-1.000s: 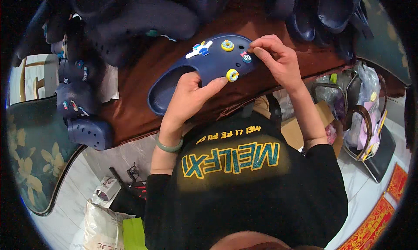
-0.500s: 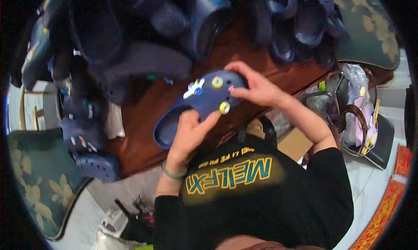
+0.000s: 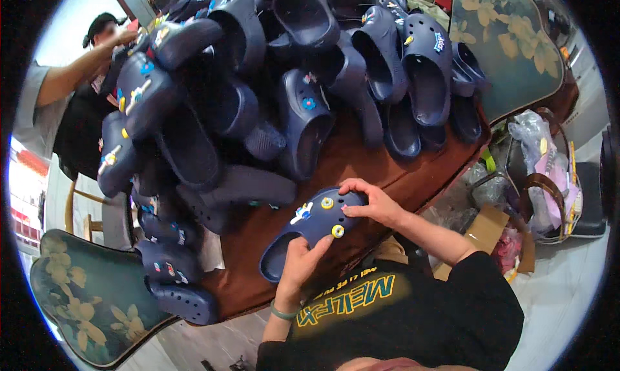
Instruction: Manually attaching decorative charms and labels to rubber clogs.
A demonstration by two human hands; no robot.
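A navy clog [image 3: 312, 228] lies level between my hands, over the near side of the table. My left hand [image 3: 302, 262] grips the edge near its foot opening, thumb resting beside a round yellow-and-white charm [image 3: 338, 231]. At the toe, my right hand [image 3: 377, 207] is closed round the front, with its thumb pressed by a small pink charm [image 3: 345, 207]. Another round yellow charm [image 3: 327, 203] and a white-and-blue charm [image 3: 302, 213] sit on the upper. The clog's underside and the fingers beneath it are hidden.
Many navy clogs [image 3: 242, 106] are heaped on the brown-covered table [image 3: 387, 171]. Floral-backed chairs [image 3: 507, 45] stand at the right and lower left. Bags [image 3: 539, 177] and a cardboard box [image 3: 481, 232] are at the right. Another person's arm [image 3: 81, 71] reaches in at far left.
The view has tilted upward, so the clog and my hands appear lower. More of the heap and another person have come into view. My grip looks much the same.
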